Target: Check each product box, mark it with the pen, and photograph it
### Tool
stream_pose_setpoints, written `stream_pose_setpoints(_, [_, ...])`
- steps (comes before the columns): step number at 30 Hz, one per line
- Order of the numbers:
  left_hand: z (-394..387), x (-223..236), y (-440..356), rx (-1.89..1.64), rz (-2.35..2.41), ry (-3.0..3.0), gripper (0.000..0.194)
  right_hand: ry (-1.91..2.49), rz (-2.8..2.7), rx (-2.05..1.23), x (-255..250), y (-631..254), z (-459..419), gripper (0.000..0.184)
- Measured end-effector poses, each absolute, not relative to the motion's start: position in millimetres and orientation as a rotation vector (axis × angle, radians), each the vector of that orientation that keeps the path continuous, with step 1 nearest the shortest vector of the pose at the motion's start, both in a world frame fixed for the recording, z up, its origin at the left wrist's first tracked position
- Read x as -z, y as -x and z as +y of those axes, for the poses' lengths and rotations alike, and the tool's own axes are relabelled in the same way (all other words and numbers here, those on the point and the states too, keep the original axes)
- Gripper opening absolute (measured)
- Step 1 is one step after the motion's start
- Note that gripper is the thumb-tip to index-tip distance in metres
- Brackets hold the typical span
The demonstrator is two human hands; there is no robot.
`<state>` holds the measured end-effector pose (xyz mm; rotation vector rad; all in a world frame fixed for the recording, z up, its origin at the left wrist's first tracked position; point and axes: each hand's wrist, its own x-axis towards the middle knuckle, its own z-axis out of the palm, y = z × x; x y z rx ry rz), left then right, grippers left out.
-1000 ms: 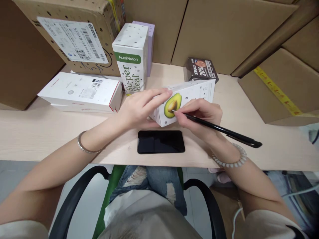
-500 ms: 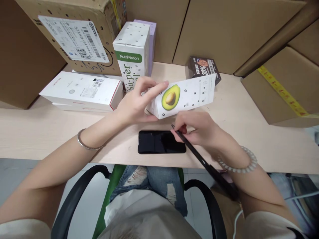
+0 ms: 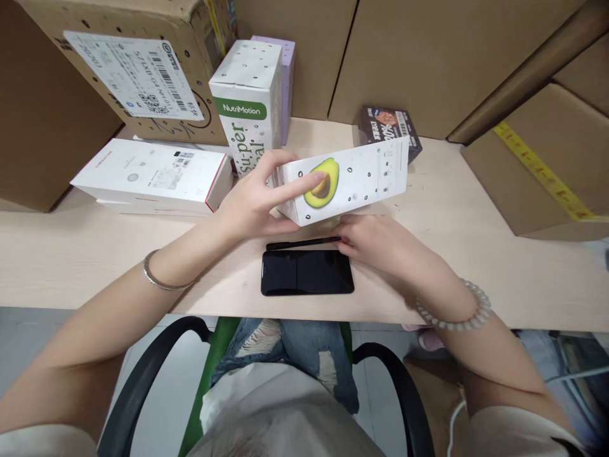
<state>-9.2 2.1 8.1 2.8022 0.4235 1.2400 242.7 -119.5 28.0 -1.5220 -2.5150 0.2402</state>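
Note:
My left hand (image 3: 257,202) grips one end of a white carton (image 3: 359,181) with an avocado picture, its index finger lying over the avocado. The carton is tilted, its far end toward the right. Below it, my right hand (image 3: 375,240) pinches the right end of a slim black pen (image 3: 302,243). That pen lies lengthwise just behind a black smartphone (image 3: 307,273), which rests screen up near the desk's front edge. Whether the pen touches the desk along its whole length I cannot tell.
A white NutriMotion carton (image 3: 245,108) and a purple carton (image 3: 288,89) stand behind. White flat boxes (image 3: 157,174) lie at left before a large labelled cardboard box (image 3: 137,76). A small dark box (image 3: 390,130) sits behind the held carton; a taped cardboard box (image 3: 542,165) stands right.
The pen has swung from slanting down to the right to lying leftward behind the phone. My right hand has turned palm down with it. My left index finger has moved down onto the avocado picture.

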Motion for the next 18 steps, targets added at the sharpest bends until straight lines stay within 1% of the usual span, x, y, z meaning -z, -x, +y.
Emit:
stream_pose_setpoints(2, [5.8, -10.4, 9.3, -1.254, 0.344, -2.812, 0.068, 1.533, -2.616, -0.189, -30.2, -235.5, -122.6, 0.016])
stream_pose_setpoints(4, [9.8, -10.3, 9.8, -1.285, 0.275, -2.829, 0.072, 1.479, -2.689, -0.213, -34.7, -228.1, -128.5, 0.014])
stream_pose_setpoints(5, [11.3, -9.3, 10.3, -1.290, 0.283, -2.824, 0.075, 1.426, -2.702, -0.244, -36.9, -224.8, -132.1, 0.018])
stream_pose_setpoints(8, [11.2, -5.0, 12.0, -1.267, 0.447, -2.790, 0.077, 1.305, -2.736, -0.272, -40.6, -218.1, -142.2, 0.051])
stream_pose_setpoints(9, [9.8, -3.8, 12.3, -1.261, 0.492, -2.791, 0.076, 1.292, -2.745, -0.268, -40.6, -216.9, -144.6, 0.060])
stream_pose_setpoints(10, [8.2, -3.0, 12.3, -1.258, 0.520, -2.793, 0.076, 1.290, -2.751, -0.271, -40.1, -216.0, -146.2, 0.064])
stream_pose_setpoints(12, [5.1, -2.8, 11.3, -1.255, 0.538, -2.773, 0.085, 1.312, -2.752, -0.304, -38.4, -215.3, -147.6, 0.064])
stream_pose_setpoints(15, [3.2, -3.8, 9.0, -1.242, 0.568, -2.699, 0.108, 1.351, -2.747, -0.386, -35.5, -215.6, -147.0, 0.068])
stream_pose_setpoints(18, [3.2, -2.5, 8.3, -1.244, 0.585, -2.672, 0.117, 1.348, -2.739, -0.447, -33.0, -216.3, -146.4, 0.071])
